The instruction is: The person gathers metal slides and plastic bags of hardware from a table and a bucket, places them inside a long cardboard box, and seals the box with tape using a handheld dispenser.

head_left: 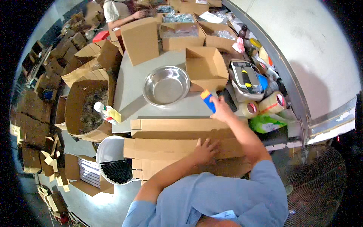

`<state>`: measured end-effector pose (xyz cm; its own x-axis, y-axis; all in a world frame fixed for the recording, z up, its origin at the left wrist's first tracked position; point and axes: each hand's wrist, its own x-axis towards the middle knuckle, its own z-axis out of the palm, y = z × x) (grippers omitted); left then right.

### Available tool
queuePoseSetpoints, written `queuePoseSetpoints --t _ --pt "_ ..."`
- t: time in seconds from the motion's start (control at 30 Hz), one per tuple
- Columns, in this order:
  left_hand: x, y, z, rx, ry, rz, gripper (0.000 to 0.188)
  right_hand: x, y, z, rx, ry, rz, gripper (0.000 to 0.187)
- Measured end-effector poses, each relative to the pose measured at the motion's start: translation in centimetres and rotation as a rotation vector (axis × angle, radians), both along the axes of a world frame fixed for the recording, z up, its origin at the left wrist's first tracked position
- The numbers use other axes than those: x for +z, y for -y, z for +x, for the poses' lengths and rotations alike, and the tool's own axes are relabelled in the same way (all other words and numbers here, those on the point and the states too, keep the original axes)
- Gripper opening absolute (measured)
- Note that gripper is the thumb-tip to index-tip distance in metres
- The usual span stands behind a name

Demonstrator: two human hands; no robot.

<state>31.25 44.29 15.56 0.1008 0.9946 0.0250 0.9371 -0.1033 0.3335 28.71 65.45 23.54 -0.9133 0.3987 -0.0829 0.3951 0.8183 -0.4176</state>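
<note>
My right hand (222, 107) is closed round a blue handheld thing with an orange end (207, 100), whose exact kind I cannot make out. It is above the grey table, beside a black flat object (228, 99). My left hand (205, 150) rests with fingers spread on a flattened cardboard box (162, 148). The cardboard lies across the near side of the table, with creases and cut flaps at its left end. Beyond it stands a round steel bowl (166, 99) with nothing in it. An open cardboard box (207, 81) stands right of the bowl.
A bottle (109, 112) stands at the table's left edge, near a large carton (75, 130). A white bucket (101, 145) holds black strips. Tape rolls (273, 102) and a scale (247, 75) line the right. Another person's arm (124, 20) shows at the back.
</note>
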Motion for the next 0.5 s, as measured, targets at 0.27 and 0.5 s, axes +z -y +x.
queuePoseSetpoints --t 0.27,0.5 --pt "0.0 -0.1 -0.5 0.02 -0.013 0.087 0.046 3.7 -2.0 6.7 -0.121 0.285 -0.458 0.034" --pt "-1.3 0.2 0.6 0.044 -0.06 0.144 0.05 1.9 2.1 11.0 0.005 0.445 -0.129 0.031"
